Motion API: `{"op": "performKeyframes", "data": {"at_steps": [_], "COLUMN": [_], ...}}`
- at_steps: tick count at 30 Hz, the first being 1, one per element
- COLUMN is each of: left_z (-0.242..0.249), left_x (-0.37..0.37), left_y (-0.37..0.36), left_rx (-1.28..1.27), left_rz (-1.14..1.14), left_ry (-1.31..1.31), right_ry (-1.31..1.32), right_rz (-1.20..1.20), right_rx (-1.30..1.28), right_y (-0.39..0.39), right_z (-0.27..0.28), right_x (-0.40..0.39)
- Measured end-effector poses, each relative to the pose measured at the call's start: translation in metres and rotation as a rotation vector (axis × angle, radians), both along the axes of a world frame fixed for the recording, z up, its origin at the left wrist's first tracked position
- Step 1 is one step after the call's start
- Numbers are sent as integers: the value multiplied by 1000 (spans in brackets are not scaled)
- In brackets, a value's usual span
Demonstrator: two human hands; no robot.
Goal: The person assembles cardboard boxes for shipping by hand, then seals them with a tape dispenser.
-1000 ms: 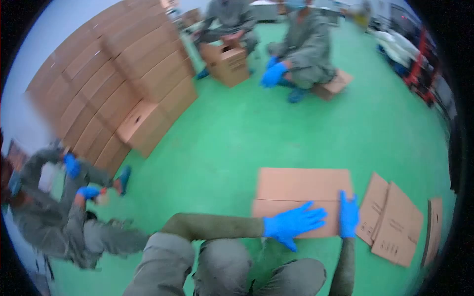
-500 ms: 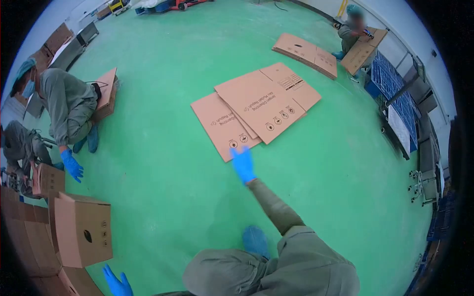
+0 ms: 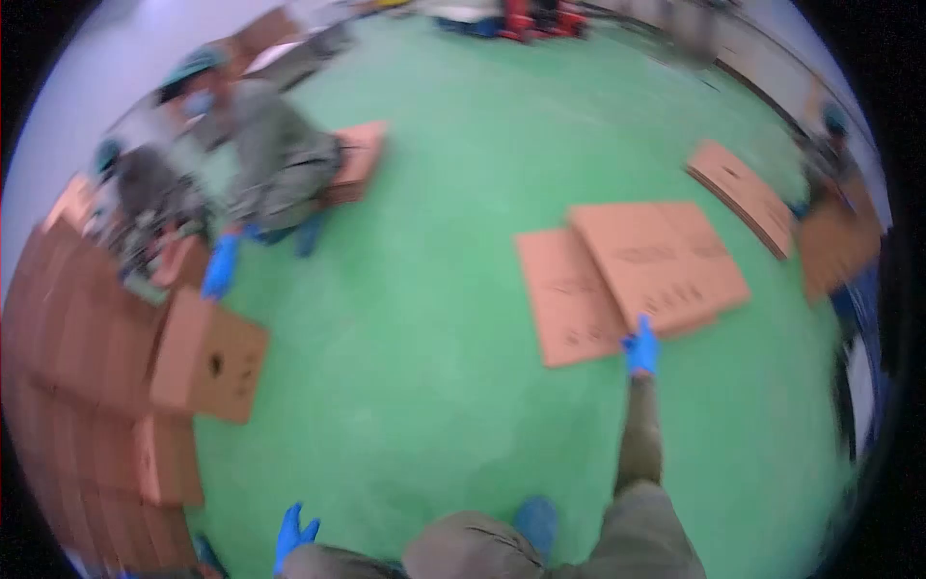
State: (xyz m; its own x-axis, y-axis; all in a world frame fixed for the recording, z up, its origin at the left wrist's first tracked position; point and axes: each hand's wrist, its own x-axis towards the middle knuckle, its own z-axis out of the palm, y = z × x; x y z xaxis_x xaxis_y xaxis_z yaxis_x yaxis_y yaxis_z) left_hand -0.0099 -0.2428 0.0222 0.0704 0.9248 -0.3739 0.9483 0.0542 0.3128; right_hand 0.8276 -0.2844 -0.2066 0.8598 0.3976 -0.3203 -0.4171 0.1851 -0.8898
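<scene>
Flattened cardboard boxes lie overlapping on the green floor, the upper flattened box partly covering a lower flattened box. My right hand, in a blue glove, is at the near corner of the upper one. Its fingers reach over the edge and appear to grip it, though motion blur softens the detail. At the bottom left, my left hand, also blue-gloved, hovers beside my knee with fingers apart and nothing in it.
Assembled boxes are stacked along the left. A crouching person there extends a gloved hand, with another person behind. To the right, a flat cardboard stack lies near a person holding cardboard. A red pallet jack stands far back.
My view has swung left, so the scene sits further right. My right hand has gone from above the floor near the lower box to the upper box's corner. My left hand stays low.
</scene>
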Motion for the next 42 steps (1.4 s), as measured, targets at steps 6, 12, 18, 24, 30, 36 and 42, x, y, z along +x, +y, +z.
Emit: {"op": "performKeyframes", "data": {"at_steps": [6, 12, 18, 24, 30, 36, 42], "left_z": [42, 62, 105, 190, 169, 146, 117], "left_x": [77, 150, 190, 180, 248, 259, 225], "left_y": [74, 163, 217, 175, 110, 82, 127], "left_rx": [68, -63, -803, -41, 201, 11, -270], "left_rz": [-79, 72, 132, -98, -474, -554, -498], "left_ry": [-174, -637, -1667, -1042, -366, -476, -565], "right_ry": [-308, -346, -128, -602, -550, -542, -480], "right_rz": [-2, 288, 689, 1419, 721, 818, 769], "right_rx": [-94, -65, 136, -571, -106, -170, -91], "right_y": [44, -33, -87, -18, 105, 211, 184], "right_z": [171, 247, 254, 188, 343, 317, 306], "right_x": [-80, -172, -225, -233, -293, -270, -266]}}
